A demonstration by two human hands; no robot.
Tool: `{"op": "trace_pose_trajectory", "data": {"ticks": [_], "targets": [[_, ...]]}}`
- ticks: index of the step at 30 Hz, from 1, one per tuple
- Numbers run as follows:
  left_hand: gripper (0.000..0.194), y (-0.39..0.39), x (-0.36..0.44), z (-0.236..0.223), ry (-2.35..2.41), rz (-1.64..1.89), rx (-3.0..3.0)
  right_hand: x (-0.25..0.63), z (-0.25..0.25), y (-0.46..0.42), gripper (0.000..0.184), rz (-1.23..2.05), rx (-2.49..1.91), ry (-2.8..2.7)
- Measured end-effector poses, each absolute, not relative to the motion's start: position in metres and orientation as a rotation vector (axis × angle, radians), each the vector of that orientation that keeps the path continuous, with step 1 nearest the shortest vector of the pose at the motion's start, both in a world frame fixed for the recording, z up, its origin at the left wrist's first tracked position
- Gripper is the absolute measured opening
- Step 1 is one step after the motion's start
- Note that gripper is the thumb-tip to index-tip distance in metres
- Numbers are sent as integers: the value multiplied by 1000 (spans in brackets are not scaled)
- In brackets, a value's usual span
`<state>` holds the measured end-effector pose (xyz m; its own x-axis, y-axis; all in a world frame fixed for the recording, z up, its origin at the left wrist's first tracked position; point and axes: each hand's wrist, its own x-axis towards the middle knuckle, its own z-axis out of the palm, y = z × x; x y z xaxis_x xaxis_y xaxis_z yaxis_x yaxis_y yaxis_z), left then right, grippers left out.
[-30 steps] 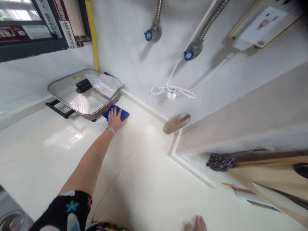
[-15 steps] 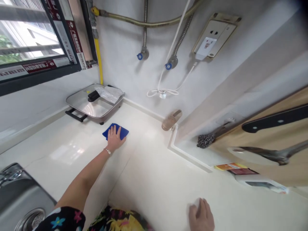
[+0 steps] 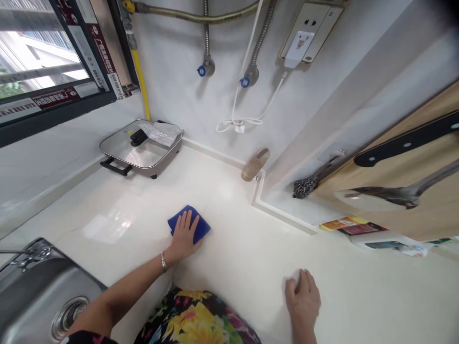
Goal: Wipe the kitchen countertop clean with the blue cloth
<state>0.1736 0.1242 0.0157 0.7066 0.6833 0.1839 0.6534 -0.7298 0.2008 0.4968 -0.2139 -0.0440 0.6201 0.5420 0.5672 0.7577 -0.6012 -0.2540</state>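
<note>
My left hand [image 3: 184, 239] lies flat with its fingers spread on a folded blue cloth [image 3: 202, 229], pressing it against the white countertop [image 3: 244, 253]. The palm and fingers cover part of the cloth. Further right, my right hand [image 3: 304, 296] rests on the counter with its fingers loosely bent and the thumb apart from them. It holds nothing.
An electric pan [image 3: 154, 155] with a glass lid stands in the back left corner. A steel sink [image 3: 32, 291] is at the lower left. Along the right wall are a tan object [image 3: 255, 165], a steel-wool scrubber [image 3: 304, 187], a wooden board [image 3: 426, 210] and a black-handled knife [image 3: 407, 145].
My left hand has slid the blue cloth away from the pan, toward me and to the right. The right hand stays resting on the counter. The view has shifted down slightly.
</note>
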Motion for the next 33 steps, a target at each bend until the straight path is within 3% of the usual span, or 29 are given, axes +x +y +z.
{"op": "trace_pose_trajectory", "data": {"ticks": [7, 17, 33], "targets": [[91, 77, 189, 15, 866, 298, 2792, 494, -42, -213, 57, -574, -2414, -1017], [91, 24, 276, 14, 389, 235, 2736, 493, -42, -211, 55, -580, -2429, -993], [88, 27, 401, 6, 185, 243, 2731, 491, -41, -206, 54, -525, -2485, -893]]}}
